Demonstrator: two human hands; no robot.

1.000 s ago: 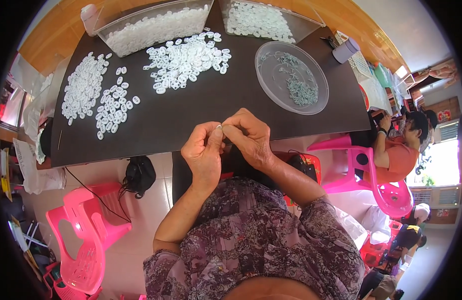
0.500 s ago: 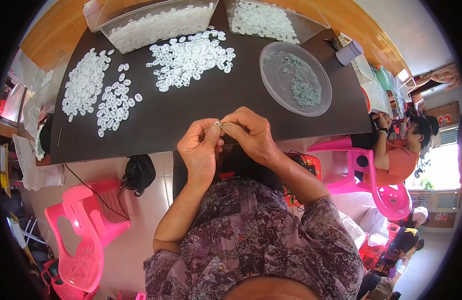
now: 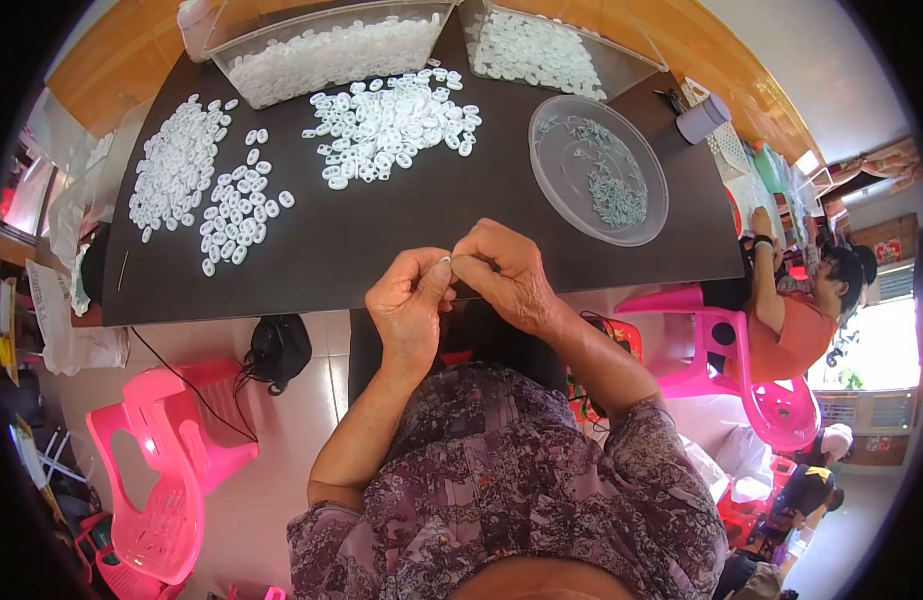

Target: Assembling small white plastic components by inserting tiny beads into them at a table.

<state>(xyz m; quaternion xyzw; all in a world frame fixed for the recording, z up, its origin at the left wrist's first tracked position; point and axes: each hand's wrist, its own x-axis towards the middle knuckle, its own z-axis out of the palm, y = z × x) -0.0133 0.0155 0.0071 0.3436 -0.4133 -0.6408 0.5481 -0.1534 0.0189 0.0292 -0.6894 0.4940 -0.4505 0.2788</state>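
Just over the near edge of the dark table, my two hands meet fingertip to fingertip. My left hand [image 3: 406, 300] is closed, pinching a small white plastic piece [image 3: 445, 260] between thumb and forefinger. Against that piece my right hand [image 3: 506, 275] presses its thumb and forefinger together; whatever lies between them is too small or hidden to make out. Beyond my hands lies a large pile of white oval pieces with holes [image 3: 391, 130]. Small grey-green pieces [image 3: 618, 203] lie scattered in a round clear shallow tray [image 3: 563, 195] to the right.
Two more groups of white pieces, a dense pile [image 3: 174, 165] and a looser one [image 3: 239, 215], lie at left. Clear bins [image 3: 228, 68] of white pieces line the back. A lidded cup [image 3: 699, 120] stands far right. Pink chairs [image 3: 161, 470] flank me; a person [image 3: 796, 330] sits at right.
Both hands remain pinched together, appearing slightly farther right and lower. The table and its contents have also shifted slightly in view. The white piece stays at my left fingertips.
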